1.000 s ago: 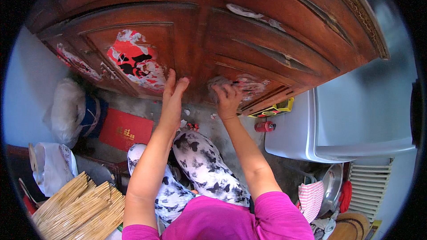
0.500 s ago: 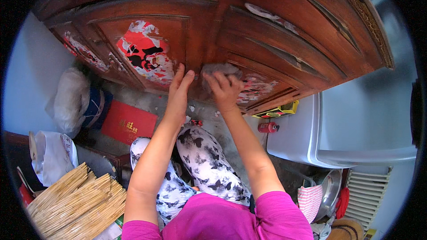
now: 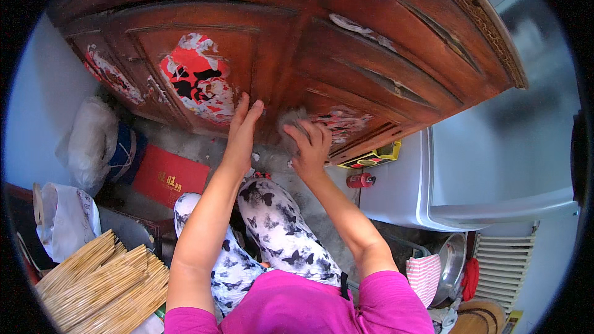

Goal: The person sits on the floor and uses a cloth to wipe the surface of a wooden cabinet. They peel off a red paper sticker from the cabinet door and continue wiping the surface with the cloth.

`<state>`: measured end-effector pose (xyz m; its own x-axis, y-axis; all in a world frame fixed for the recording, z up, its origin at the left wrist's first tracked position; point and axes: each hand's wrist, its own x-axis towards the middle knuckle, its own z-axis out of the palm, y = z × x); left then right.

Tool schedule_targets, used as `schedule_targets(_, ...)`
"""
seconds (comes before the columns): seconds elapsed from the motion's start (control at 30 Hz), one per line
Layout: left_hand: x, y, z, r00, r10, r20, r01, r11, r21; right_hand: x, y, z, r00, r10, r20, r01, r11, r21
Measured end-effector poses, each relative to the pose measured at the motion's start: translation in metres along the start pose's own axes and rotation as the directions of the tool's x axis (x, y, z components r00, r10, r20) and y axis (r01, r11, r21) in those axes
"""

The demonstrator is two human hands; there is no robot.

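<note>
Wooden cabinet (image 3: 281, 31) stood before the seated person, its panelled front sloping across the upper view. Grey wad (image 3: 293, 115), edges blurred, lay against the lower front, just left of the torn right-hand sticker (image 3: 342, 123). Right hand (image 3: 311, 150) had its fingers curled over the wad, pressing it to the wood; thumb's grip partly hidden. Left hand (image 3: 239, 139) held nothing; fingers extended, lying close together, tips at the cabinet front beside the red-and-black sticker (image 3: 197, 80). Firmness of that contact could not be told.

Handling, judged by eye: wad probably light, soft and springy, best taken across its back with fingers spread. Wet or dry, hence slippery or not: could not tell. Cabinet looked heavy and stiff; the plain upright between panels seemed the sound place to steady it. Sticker paper looked thin, fragile at its ragged edges. Pale scraps (image 3: 256, 157) lay on the floor below, near a red box (image 3: 170, 176).
</note>
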<state>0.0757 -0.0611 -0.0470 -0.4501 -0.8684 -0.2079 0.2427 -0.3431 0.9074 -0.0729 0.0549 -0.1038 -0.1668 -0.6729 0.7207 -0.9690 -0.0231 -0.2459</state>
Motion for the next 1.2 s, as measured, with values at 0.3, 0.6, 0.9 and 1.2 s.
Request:
schedule_targets(0.3,0.013,0.000,-0.031,0.985,-0.149,0.092,0.167,0.955,-0.246,0.110,0.000,-0.019,0.882,-0.465,-0.073,0.385,0.801,-0.458)
schedule_targets(0.6,-0.005,0.002,0.002,1.000,0.014,-0.006,-0.014,1.000,-0.022,0.028,0.088,-0.147,0.993,0.005,-0.115,-0.067,0.838,-0.541)
schedule_targets(0.9,-0.004,-0.003,0.001,0.998,0.051,-0.036,-0.050,0.998,0.044,0.088,0.001,-0.020,0.959,-0.228,-0.170,0.180,0.949,-0.260)
schedule_targets(1.2,-0.006,0.001,-0.005,0.999,0.031,-0.023,-0.031,1.000,-0.005,0.052,0.083,-0.122,0.963,-0.269,0.028,0.244,0.823,-0.513)
